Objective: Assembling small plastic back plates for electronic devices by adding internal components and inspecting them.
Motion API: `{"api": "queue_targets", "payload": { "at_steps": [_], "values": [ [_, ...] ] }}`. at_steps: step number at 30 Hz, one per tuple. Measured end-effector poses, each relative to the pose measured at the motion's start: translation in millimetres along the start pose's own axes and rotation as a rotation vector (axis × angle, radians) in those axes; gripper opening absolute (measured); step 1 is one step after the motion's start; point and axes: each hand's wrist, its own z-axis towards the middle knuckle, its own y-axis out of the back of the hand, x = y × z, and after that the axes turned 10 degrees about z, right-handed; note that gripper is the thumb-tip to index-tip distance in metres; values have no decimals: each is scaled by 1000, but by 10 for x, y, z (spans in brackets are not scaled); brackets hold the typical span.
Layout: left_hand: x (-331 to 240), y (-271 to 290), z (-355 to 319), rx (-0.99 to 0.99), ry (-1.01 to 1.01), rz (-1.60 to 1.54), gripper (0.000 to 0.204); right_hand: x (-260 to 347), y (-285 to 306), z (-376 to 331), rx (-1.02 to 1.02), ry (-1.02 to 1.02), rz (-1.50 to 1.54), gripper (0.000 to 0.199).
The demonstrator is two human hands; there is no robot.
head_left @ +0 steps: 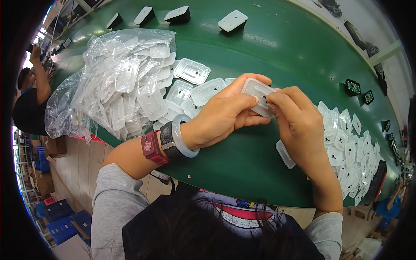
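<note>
My left hand (229, 108) grips a translucent white plastic cover (255, 90), a rounded rectangle, above the middle of the green table. Its thumb lies across the cover's face and the other fingers are behind. My right hand (299, 121) is closed in a pinch, thumb and forefinger touching the cover's right part beside a small dark spot. Whatever those fingertips may hold is hidden. Left of my hands, loose covers (192, 71) lie beside a clear plastic bag (97, 47) heaped with more. A single cover (285, 154) rests below my right hand.
To the right spreads a pile of similar covers (346, 147) with small black pieces on them. Several black wedge-shaped housings with white faces (233, 21) stand along the green table's (286, 47) far side. Small dark parts (352, 87) lie far right. Another person (32, 99) is at the left.
</note>
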Motion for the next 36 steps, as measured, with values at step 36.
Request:
{"api": "queue_targets", "payload": {
  "at_steps": [36],
  "values": [
    [47,-109,-49,-9,-36,213,45,-35,-9,40,78,-750,1025,13]
  ]
}}
